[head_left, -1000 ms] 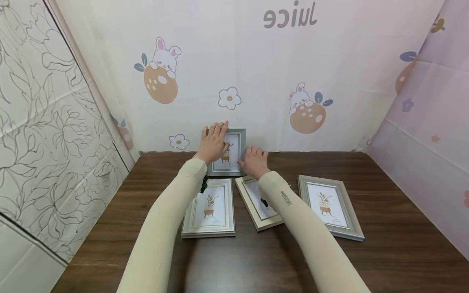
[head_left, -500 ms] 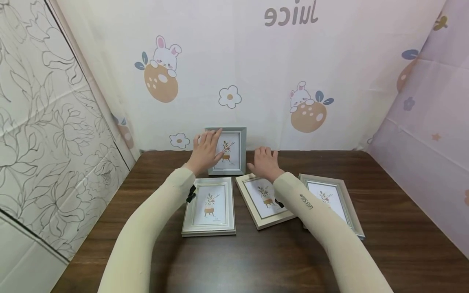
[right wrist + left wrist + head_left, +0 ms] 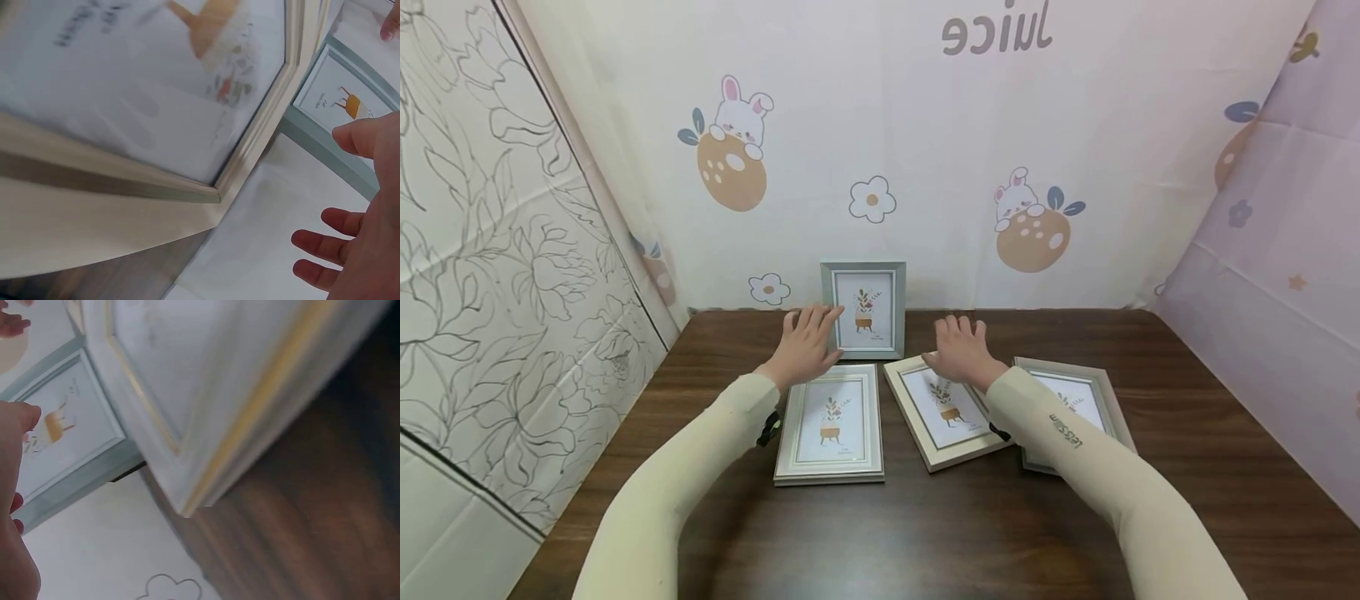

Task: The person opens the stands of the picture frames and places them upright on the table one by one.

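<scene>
Frames: four. One upright, the green frame (image 3: 863, 271); three lying: white frame (image 3: 831, 423), cream frame (image 3: 950, 408), grey frame (image 3: 1078, 392). Plant prints (image 3: 863, 312): four, one per frame; the grey frame's is partly covered. Hands: two, left hand (image 3: 802, 350) and right hand (image 3: 961, 354). Sleeves (image 3: 670, 475): two. Black bits (image 3: 769, 427) at cuffs: two. Table (image 3: 880, 533): one. Back cloth (image 3: 925, 125): two rabbits (image 3: 742, 121), two whole fruits (image 3: 730, 172), two white flowers (image 3: 872, 200), one word "Juice" (image 3: 997, 32). Right cloth (image 3: 1262, 350): one blue flower (image 3: 1240, 214), one star (image 3: 1297, 282). Left panel (image 3: 490, 208): one; its blossoms overlap, count uncertain.
</scene>
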`<control>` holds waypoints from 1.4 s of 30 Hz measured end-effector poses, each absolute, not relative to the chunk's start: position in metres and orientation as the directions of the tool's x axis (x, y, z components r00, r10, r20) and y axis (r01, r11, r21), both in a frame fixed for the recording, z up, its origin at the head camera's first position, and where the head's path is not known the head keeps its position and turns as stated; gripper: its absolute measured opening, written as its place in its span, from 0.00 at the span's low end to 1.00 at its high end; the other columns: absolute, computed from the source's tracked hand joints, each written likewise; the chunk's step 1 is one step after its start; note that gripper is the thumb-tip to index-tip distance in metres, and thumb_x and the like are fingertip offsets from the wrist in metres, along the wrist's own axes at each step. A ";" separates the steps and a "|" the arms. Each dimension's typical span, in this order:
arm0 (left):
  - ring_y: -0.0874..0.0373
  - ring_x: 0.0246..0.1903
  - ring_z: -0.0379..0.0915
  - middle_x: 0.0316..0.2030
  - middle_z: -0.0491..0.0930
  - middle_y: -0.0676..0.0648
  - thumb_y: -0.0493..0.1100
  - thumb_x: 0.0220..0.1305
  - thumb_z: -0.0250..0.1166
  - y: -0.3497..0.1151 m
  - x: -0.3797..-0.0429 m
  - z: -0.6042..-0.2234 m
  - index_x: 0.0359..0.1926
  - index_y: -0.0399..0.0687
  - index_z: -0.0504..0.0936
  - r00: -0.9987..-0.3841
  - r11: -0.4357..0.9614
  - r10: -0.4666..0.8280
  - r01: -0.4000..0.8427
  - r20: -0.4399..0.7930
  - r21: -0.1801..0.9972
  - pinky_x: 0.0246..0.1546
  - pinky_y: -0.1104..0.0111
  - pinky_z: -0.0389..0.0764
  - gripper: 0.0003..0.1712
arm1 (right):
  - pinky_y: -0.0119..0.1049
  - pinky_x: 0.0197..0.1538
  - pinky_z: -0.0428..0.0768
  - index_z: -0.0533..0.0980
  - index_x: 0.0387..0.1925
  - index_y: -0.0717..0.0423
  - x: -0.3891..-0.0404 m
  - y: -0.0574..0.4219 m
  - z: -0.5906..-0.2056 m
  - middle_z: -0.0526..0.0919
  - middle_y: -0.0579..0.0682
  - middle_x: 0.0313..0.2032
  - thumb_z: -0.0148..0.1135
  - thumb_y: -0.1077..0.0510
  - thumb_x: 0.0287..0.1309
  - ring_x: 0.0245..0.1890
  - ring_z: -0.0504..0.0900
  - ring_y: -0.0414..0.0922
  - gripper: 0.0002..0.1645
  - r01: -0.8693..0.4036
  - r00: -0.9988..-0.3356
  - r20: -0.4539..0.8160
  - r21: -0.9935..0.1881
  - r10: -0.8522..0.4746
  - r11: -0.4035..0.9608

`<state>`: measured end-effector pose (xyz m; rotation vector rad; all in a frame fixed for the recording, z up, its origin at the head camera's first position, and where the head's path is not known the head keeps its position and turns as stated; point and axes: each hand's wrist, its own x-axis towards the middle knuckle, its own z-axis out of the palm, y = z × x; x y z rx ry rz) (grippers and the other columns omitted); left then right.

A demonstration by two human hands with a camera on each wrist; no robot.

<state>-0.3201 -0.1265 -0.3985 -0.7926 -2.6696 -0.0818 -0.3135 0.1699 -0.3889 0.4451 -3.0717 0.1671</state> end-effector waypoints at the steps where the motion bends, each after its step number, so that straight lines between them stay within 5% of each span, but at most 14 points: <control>1: 0.42 0.64 0.53 0.65 0.60 0.37 0.53 0.68 0.64 -0.128 -0.320 -0.402 0.74 0.43 0.54 -0.778 0.841 0.521 0.539 0.352 -0.053 0.59 0.45 0.53 0.43 | 0.65 0.62 0.51 0.62 0.66 0.67 -0.312 0.171 -0.390 0.65 0.66 0.61 0.57 0.42 0.67 0.63 0.60 0.63 0.40 -0.290 -0.957 0.046 -0.096 -0.287 0.952; 11: 0.41 0.67 0.53 0.67 0.61 0.36 0.57 0.71 0.59 -0.141 -0.311 -0.431 0.73 0.40 0.57 -0.857 0.872 0.479 0.490 0.188 0.014 0.63 0.43 0.52 0.40 | 0.65 0.60 0.52 0.64 0.64 0.67 -0.290 0.181 -0.396 0.66 0.65 0.60 0.59 0.43 0.67 0.62 0.62 0.63 0.38 -0.380 -0.924 0.071 -0.084 -0.375 0.921; 24: 0.41 0.69 0.51 0.67 0.62 0.38 0.61 0.76 0.48 -0.150 -0.312 -0.450 0.73 0.44 0.62 -0.872 0.871 0.490 0.490 0.016 0.027 0.65 0.40 0.48 0.36 | 0.63 0.57 0.54 0.64 0.65 0.66 -0.275 0.189 -0.404 0.67 0.64 0.60 0.59 0.42 0.67 0.61 0.62 0.63 0.38 -0.428 -0.903 0.074 -0.090 -0.422 0.899; 34: 0.39 0.63 0.57 0.59 0.67 0.36 0.52 0.78 0.49 -0.151 -0.305 -0.452 0.61 0.44 0.71 -0.842 0.843 0.537 0.537 0.044 -0.005 0.58 0.43 0.55 0.21 | 0.64 0.59 0.53 0.65 0.65 0.65 -0.269 0.190 -0.411 0.68 0.63 0.60 0.60 0.42 0.66 0.62 0.62 0.63 0.37 -0.424 -0.906 0.054 -0.127 -0.421 0.897; 42: 0.43 0.60 0.61 0.54 0.71 0.40 0.52 0.78 0.50 -0.151 -0.310 -0.449 0.57 0.47 0.74 -0.843 0.851 0.525 0.517 0.116 -0.097 0.57 0.47 0.57 0.18 | 0.63 0.58 0.54 0.64 0.65 0.65 -0.267 0.189 -0.401 0.67 0.64 0.59 0.60 0.43 0.67 0.62 0.62 0.63 0.38 -0.427 -0.904 0.075 -0.099 -0.422 0.899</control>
